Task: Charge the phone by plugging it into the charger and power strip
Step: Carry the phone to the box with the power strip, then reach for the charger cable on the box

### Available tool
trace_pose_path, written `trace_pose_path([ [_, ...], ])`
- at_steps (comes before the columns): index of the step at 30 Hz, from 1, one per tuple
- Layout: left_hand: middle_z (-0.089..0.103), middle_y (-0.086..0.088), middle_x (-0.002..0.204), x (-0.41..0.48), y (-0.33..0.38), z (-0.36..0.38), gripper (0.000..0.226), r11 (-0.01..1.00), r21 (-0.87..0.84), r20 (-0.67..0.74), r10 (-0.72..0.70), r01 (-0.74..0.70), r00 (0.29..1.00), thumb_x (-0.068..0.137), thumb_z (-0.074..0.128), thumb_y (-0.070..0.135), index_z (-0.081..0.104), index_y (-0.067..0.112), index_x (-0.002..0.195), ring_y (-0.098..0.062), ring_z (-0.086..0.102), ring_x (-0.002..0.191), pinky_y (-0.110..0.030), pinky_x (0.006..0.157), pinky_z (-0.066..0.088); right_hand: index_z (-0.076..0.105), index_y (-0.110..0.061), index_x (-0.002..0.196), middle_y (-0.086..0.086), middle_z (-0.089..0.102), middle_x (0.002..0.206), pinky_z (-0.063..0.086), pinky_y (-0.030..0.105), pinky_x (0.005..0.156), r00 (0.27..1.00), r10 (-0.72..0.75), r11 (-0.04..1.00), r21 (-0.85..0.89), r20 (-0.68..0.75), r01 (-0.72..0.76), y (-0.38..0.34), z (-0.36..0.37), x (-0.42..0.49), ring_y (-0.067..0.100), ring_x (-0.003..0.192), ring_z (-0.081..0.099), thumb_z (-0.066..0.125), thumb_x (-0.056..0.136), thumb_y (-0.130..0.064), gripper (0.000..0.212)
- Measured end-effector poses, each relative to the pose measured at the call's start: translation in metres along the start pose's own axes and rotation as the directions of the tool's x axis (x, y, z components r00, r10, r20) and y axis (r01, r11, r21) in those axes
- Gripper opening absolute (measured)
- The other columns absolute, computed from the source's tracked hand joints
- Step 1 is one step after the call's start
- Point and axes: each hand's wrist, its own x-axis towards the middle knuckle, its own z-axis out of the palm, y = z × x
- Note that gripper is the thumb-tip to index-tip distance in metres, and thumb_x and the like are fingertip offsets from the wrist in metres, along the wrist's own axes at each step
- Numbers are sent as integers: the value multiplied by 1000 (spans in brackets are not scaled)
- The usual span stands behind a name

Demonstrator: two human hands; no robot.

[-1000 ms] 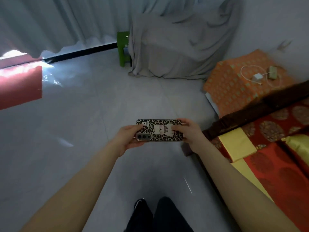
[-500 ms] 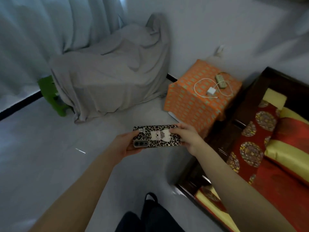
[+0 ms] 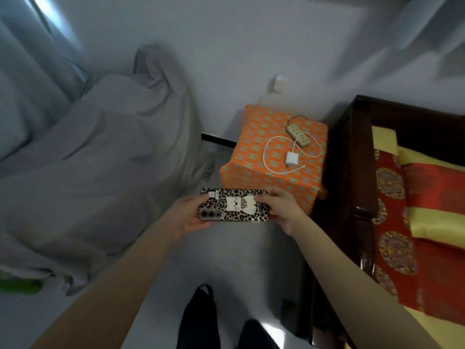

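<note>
A phone (image 3: 234, 205) in a leopard-print case is held flat, back side up, between both hands above the floor. My left hand (image 3: 187, 217) grips its camera end and my right hand (image 3: 281, 210) grips the other end. Just beyond the phone stands an orange patterned box (image 3: 254, 157). On the box top lie a white charger block (image 3: 292, 158) with a looped white cable (image 3: 266, 149) and a beige power strip (image 3: 298, 133). The charger is apart from the strip, and the cable's free end rests on the box.
A dark wooden bed frame (image 3: 359, 172) with red and yellow bedding (image 3: 415, 210) runs along the right. A grey sheet (image 3: 100, 159) covers furniture on the left. A wall outlet (image 3: 278, 81) sits behind the box. My dark shoes (image 3: 198, 318) are at the bottom.
The view has swung right and come closer to the orange box. Both hands have kept hold of the phone, now just in front of the box.
</note>
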Motion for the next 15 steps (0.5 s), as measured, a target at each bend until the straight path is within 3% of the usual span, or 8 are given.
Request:
trace_pose_path([
  [2,69,-11,98,28,32,7,24,998,63,42,-23,21,999,87,61,26,60,14,108,-20,67,74,-26,53,59,61,-16,78,11,68,91,55,36,73,998,33,998,53,-58,-30,-16,-2,19,25,83,66,70,80,-5,15],
  [6,66,-16,108,83,84,40,33,983,166,115,-93,73,989,87,61,27,57,10,116,-22,66,76,-26,52,58,63,-16,77,4,70,77,54,24,51,987,41,987,158,-154,-17,-49,-23,57,11,59,70,68,81,-2,16],
  [10,68,-14,97,143,125,80,27,971,227,172,-119,78,978,87,61,26,58,11,109,-22,66,73,-27,53,58,58,-9,82,-1,71,55,50,18,38,975,67,964,266,-214,-8,-74,-50,108,8,46,68,62,85,4,14],
  [15,68,-11,91,232,159,127,29,959,259,142,-159,119,977,86,62,26,58,11,111,-24,65,72,-29,48,58,62,-15,87,5,68,88,51,23,54,957,114,981,182,-266,-66,-98,-86,198,14,73,65,68,82,-7,11],
])
